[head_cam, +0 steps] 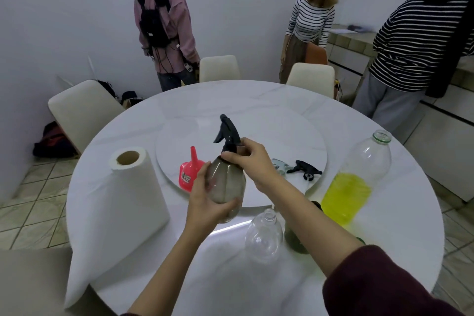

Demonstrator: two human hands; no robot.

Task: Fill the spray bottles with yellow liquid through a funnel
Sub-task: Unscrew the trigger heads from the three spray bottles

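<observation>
Nearest on the bench (143, 259) sits a clear bottle (263, 236), cap off and empty, with a darker bottle (295, 241) half hidden behind the right forearm.

Just past those, both hands are on the smoky spray bottle (227, 182), held up off the bench. The left hand (205, 200) cups the belly, fingers (229, 206) wrapped underneath. The right hand (250, 159) is pinched tight around the collar under the black trigger head (228, 132).

Looks like the unscrewing step, so I'd keep the body locked in the left and twist only the collar (not the trigger, it just flexes), bottle upright.

Further out, the red funnel (189, 172) lies on the turntable (256, 123), left of the held bottle and not touching it. The big bottle of yellow liquid (356, 182) stands well apart on the right, uncapped. Two loose spray heads (306, 169) lie beyond the right wrist.
</observation>
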